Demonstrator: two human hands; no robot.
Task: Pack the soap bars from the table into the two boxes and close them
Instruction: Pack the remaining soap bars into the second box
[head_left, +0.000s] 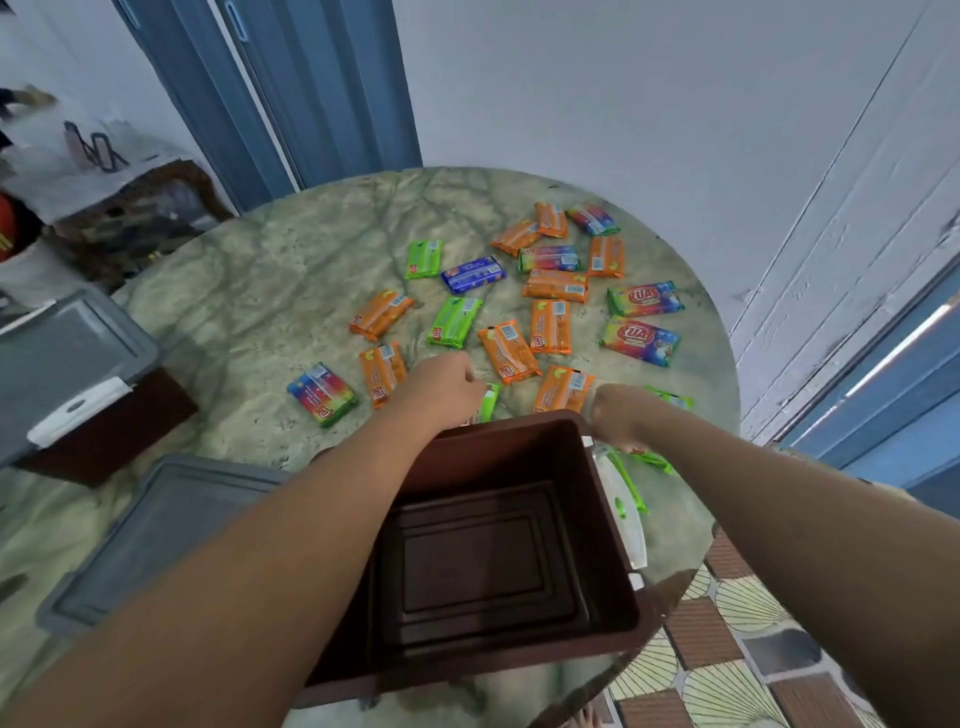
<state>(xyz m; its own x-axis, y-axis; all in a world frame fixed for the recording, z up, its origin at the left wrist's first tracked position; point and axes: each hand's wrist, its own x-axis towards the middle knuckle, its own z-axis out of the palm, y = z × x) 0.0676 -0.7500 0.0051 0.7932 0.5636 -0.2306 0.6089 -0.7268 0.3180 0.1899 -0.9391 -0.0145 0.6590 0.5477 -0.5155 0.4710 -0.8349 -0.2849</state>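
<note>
Marbled round table fills the frame; the open brown box sits low-centre for loading. Left hand pinches a green bar; right hand, fingers curled, grasps another green bar.

Wrapped soap bars scattered beyond open brown box (empty)

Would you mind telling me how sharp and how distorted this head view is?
Head view: wide-angle bending curves the round table and wall lines; the left hand and right hand look slightly motion-blurred; the soap bars mid-table read fairly sharp; lighting is soft, without glare.
</note>
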